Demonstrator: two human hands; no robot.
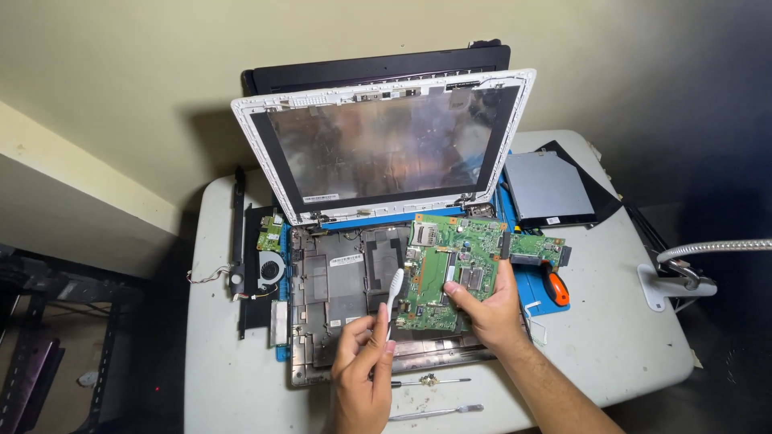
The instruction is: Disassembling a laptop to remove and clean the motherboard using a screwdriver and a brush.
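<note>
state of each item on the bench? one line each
Left hand: gripping white toothbrush, bristles up beside the board.
Right hand: holding green motherboard, lifted and tilted over the chassis.
Laptop base: opened, internals exposed.
Screen: upright, bezel off.
Fan: removed, lying left of the base.
Optical drive: out, on the table.

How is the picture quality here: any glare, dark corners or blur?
Head view: sharp overall; hazy glare on the laptop screen; corners fall dark, most at right past the lamp arm; circuit board, toothbrush and both hands evenly lit.
</note>
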